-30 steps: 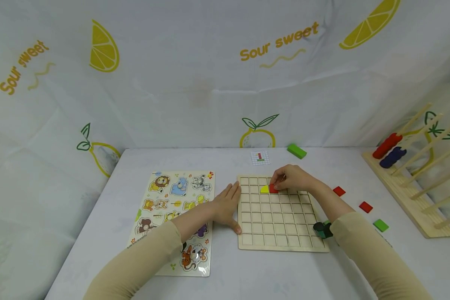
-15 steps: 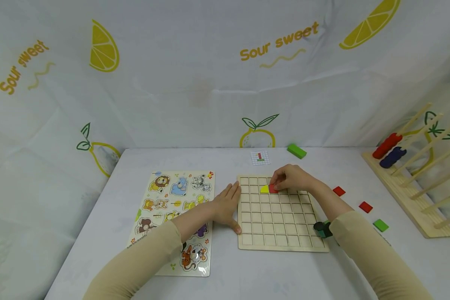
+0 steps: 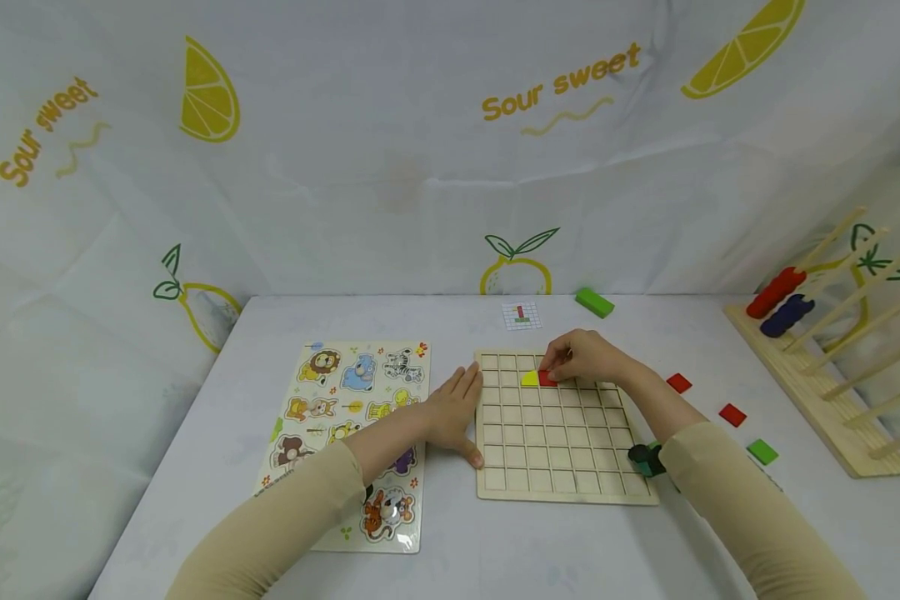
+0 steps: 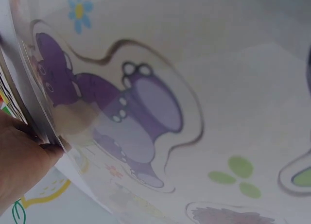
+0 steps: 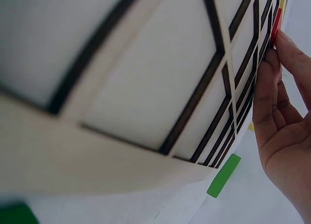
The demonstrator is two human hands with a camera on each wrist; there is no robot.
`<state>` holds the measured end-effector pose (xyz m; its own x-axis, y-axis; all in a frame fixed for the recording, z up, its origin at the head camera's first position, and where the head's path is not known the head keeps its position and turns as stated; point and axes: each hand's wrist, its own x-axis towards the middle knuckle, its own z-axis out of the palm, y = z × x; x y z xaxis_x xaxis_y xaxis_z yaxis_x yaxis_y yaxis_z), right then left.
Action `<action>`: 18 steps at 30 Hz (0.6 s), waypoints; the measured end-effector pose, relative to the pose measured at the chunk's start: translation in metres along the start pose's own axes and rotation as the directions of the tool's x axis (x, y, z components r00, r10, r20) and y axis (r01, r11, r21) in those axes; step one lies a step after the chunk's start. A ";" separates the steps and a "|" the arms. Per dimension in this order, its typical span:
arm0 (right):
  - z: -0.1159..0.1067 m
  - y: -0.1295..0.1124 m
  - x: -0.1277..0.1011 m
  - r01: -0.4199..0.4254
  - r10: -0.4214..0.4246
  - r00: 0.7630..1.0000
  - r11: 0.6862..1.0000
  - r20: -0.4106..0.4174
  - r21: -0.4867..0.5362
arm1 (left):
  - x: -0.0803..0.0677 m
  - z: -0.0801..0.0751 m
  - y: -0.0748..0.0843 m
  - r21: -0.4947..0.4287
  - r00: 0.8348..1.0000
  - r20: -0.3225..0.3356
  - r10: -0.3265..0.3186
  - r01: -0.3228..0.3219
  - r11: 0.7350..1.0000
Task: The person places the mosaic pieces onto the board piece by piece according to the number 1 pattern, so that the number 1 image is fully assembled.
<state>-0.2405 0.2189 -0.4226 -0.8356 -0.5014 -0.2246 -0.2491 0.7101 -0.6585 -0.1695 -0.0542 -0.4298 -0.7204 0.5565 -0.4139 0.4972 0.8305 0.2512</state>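
Note:
A wooden grid board point(image 3: 562, 499) lies on the table in the head view. My right hand point(image 3: 587, 357) is over its upper part, thumb and fingers pinching a red tile point(image 3: 547, 379) in a cell of the second row. Just left of that tile sits a yellow tile point(image 3: 529, 379) with one cut corner. In the right wrist view, the fingertips of the right hand point(image 5: 286, 107) meet the red tile point(image 5: 276, 27) at the board surface. My left hand point(image 3: 452, 417) rests flat at the board's left edge, fingers straight and thumb spread.
An animal puzzle board point(image 3: 405, 540) lies under the left forearm. Behind the grid are a small pattern card point(image 3: 522, 317) and a green block point(image 3: 594, 302). Loose red tiles point(image 3: 732, 414) and a green tile point(image 3: 762, 451) lie right. A wooden peg rack point(image 3: 817, 392) stands at far right.

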 end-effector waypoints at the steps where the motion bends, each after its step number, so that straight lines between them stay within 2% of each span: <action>1: 0.000 0.000 0.000 -0.001 0.001 1.000 1.000 -0.001 -0.002 | 0.000 0.000 0.000 0.000 1.000 0.000 0.000 0.000 1.000; 18: -0.003 -0.005 -0.001 0.005 -0.006 1.000 0.998 -0.013 -0.058 | -0.003 -0.002 0.000 -0.023 1.000 0.000 0.006 -0.006 1.000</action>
<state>-0.2396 0.2170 -0.4170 -0.8403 -0.4992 -0.2115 -0.2812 0.7348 -0.6173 -0.1682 -0.0560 -0.4270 -0.7177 0.5613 -0.4121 0.4900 0.8276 0.2739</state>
